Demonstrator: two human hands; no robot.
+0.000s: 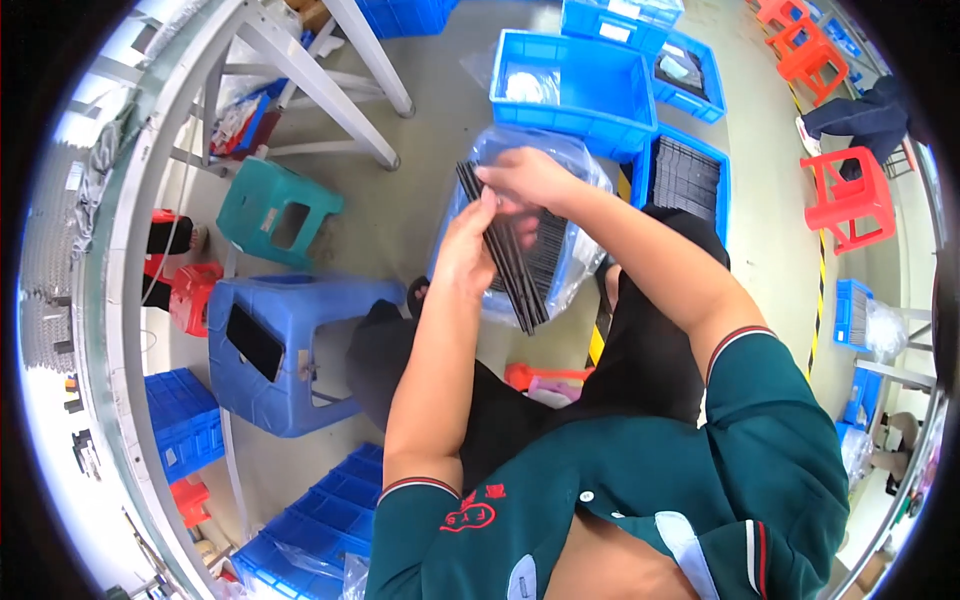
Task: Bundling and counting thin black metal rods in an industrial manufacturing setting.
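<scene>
My left hand point(467, 245) and right hand point(537, 180) have the strips point(515, 275) between them, over the bag-lined crate point(548, 143) before me. Beyond stands an open crate point(572, 124); at its near right, a filled crate point(725, 192). To my left, a phone point(254, 342) lies on a stool point(285, 300), another stool point(265, 205) farther off.

Slim black bundle point(511, 275) aslant on my remote view.
I see long, straight strips lying side by side, lower ends uneven, pointing toward eleven and five o'clock; more dark strips point(547, 250) lie closely packed beneath, toward the bundle's three o'clock side.
</scene>
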